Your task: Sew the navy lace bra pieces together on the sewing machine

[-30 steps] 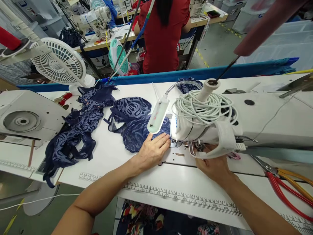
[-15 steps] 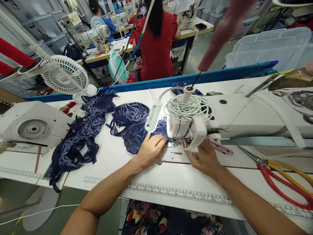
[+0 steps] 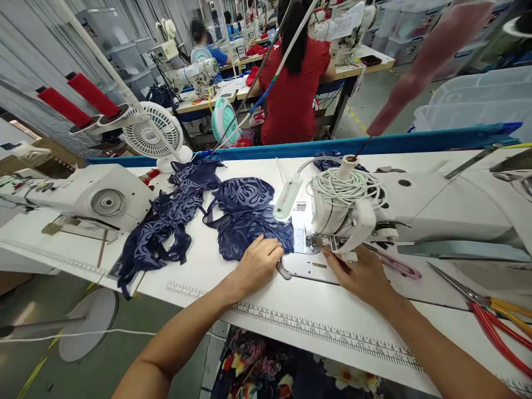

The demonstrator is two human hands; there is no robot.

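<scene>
My left hand (image 3: 258, 267) is closed at the lower right edge of a navy bra (image 3: 249, 224) with a swirl pattern, fingers together and bent on its cloth. The bra lies flat, just left of the needle plate (image 3: 302, 244) and apart from the presser foot. My right hand (image 3: 361, 274) is closed beside the presser foot of the white sewing machine (image 3: 332, 213), thumb and forefinger close together. The machine head hides part of its fingers; what they hold, if anything, cannot be made out. A pale lamp (image 3: 287, 198) hangs over the bra's right edge.
More navy garments (image 3: 170, 221) are heaped at left, beside a second machine (image 3: 108, 197). Red-and-orange-handled scissors (image 3: 477, 302) and a pink thread snipper (image 3: 401, 267) lie at right. Pale green cord (image 3: 344, 185) is coiled on the machine head. A person in red (image 3: 291, 94) sits ahead.
The bra and my left hand have shifted left, away from the presser foot, baring the needle plate. My right hand stays by the foot. The view has turned left.
</scene>
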